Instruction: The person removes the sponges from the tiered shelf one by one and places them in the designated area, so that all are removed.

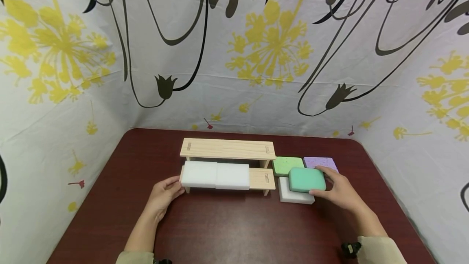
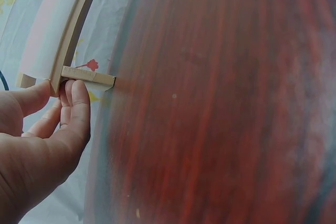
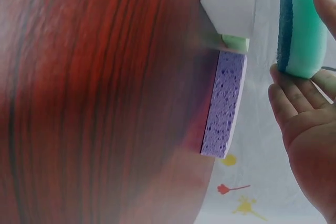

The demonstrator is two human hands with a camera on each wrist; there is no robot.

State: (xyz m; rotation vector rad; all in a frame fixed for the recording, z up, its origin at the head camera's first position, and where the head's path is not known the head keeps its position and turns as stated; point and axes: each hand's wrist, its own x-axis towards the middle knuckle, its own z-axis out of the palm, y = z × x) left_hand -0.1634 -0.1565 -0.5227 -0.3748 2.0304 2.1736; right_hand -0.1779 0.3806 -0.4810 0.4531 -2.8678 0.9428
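My left hand (image 1: 163,197) pinches the left end of a low wooden shelf (image 1: 262,179), thumb at its edge and fingers beneath, beside a leg. Two white sponges (image 1: 199,174) lie end to end on that shelf, leaving its right part bare. At the right, my right hand (image 1: 340,190) grips a teal sponge (image 1: 307,179) between thumb and fingers. The right wrist view shows the teal sponge (image 3: 307,24) with a dark blue scouring layer, held up off the table. Below it are a white sponge (image 1: 296,196), a green sponge (image 1: 287,165) and a purple sponge (image 1: 321,162).
A taller wooden shelf (image 1: 228,148) stands right behind the low one. Both are on a dark red-brown table (image 1: 234,227) with rounded far corners. Patterned white cloth (image 1: 220,68) surrounds the back and sides.
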